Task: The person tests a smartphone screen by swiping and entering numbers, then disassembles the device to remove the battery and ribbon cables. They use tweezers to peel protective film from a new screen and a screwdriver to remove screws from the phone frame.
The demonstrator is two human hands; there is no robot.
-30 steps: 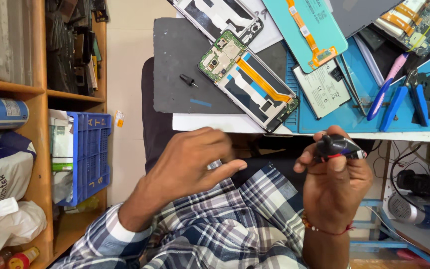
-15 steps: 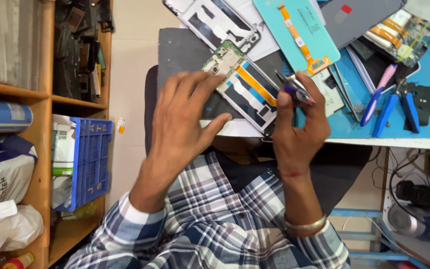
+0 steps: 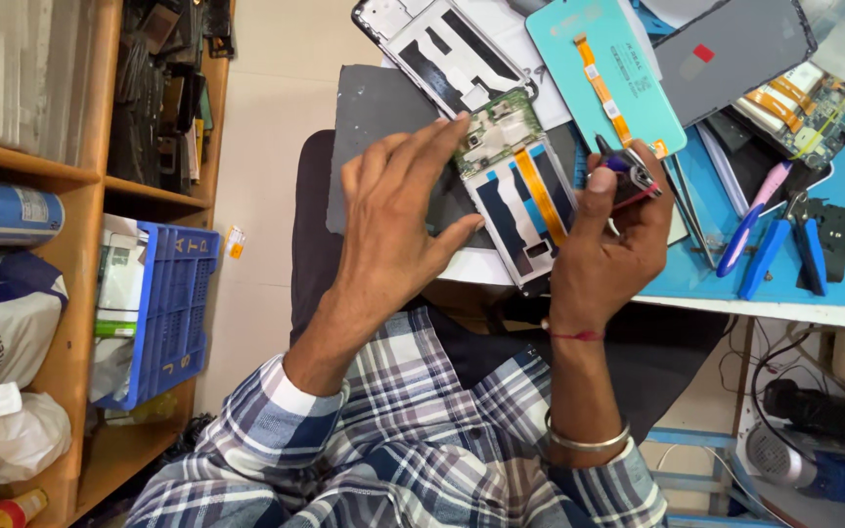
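Opened phone at the near edge of the bench, both hands on the job

The opened phone (image 3: 520, 200) lies at the bench's near edge with its back already off — green board, orange flex cable and bare frame exposed, nothing visibly refitted, so the work looks mid-way. The left hand (image 3: 398, 220) rests spread, its fingertips steadying the phone's upper corner, holding nothing. The right hand (image 3: 608, 244) has its grip closed on a small screwdriver (image 3: 623, 166), tip just beside the phone's right side. Farther along the blue bench (image 3: 833, 293) lie a teal display panel (image 3: 603, 73), another phone frame (image 3: 442, 49) and blue-handled cutters (image 3: 784, 249). Left of the bench, a blue crate (image 3: 173, 313) on the wooden shelf (image 3: 80, 284) holds boxed items — contents unclear.
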